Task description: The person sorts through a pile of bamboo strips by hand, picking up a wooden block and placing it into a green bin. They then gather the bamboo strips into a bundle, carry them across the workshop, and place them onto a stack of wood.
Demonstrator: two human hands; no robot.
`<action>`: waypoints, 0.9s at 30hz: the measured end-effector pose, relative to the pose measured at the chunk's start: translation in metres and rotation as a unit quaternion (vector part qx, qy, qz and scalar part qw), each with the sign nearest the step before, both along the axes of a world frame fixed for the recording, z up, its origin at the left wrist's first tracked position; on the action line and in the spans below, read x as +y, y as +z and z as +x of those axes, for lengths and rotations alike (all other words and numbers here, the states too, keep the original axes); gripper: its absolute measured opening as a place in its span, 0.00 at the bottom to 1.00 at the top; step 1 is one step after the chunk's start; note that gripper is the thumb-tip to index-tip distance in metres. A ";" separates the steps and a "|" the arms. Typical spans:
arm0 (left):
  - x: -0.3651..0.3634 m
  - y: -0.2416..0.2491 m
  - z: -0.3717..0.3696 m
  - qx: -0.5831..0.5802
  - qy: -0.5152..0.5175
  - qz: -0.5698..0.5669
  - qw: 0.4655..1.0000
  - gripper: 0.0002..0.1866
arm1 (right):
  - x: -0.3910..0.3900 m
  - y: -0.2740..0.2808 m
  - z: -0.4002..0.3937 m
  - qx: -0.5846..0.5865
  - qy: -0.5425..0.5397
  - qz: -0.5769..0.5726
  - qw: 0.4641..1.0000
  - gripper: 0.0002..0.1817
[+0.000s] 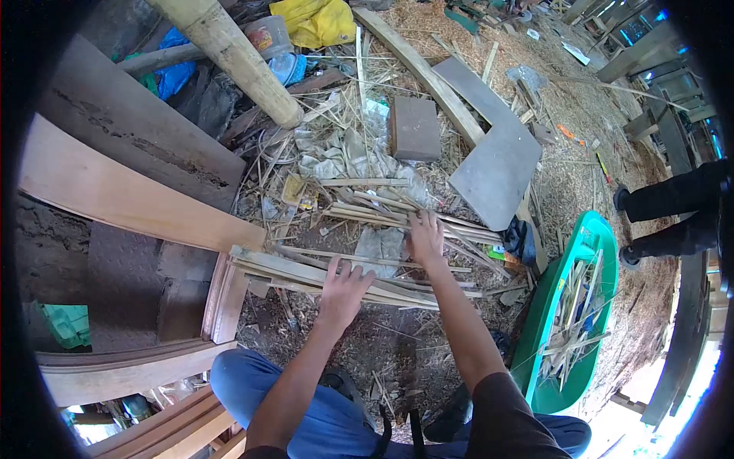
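My left hand (344, 294) lies over a bundle of thin wooden strips (283, 266) near my knees, its fingers curled round the top. Farther forward, my right hand (425, 239) has its fingers bent down onto a second, looser pile of wooden strips (367, 216). The undersides of both piles, and my thumbs in part, are hidden. Between the two piles lies a pale crumpled piece (380, 243) of what looks like cloth or plastic.
A green plastic tub (522, 359) with wood scraps stands at right. Beyond are a grey L-shaped board (497, 164), a dark block (415, 128) and a long beam (428, 76). Curved wooden frames (138, 191) border the left. Another person's legs (673, 210) show at far right.
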State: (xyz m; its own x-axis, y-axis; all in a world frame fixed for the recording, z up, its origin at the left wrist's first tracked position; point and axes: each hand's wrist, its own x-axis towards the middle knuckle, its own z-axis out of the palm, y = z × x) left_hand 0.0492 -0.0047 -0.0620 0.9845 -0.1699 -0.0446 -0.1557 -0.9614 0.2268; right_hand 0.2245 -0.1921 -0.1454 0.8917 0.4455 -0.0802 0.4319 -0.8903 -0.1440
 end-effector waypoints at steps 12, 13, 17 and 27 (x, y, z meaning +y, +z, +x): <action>-0.005 0.013 -0.009 -0.010 -0.009 0.014 1.000 0.37 | -0.026 0.030 -0.020 0.046 0.070 -0.019 0.996 0.29; -0.005 0.016 -0.009 -0.012 -0.010 0.015 1.000 0.37 | -0.029 0.032 -0.024 0.011 0.083 0.023 0.996 0.25; -0.011 0.028 -0.015 -0.044 -0.037 0.005 0.998 0.35 | -0.041 0.062 -0.047 -0.028 0.107 0.026 0.994 0.24; -0.045 0.080 -0.053 -0.134 -0.094 0.000 0.986 0.30 | -0.105 0.200 -0.103 0.059 0.102 0.076 0.990 0.24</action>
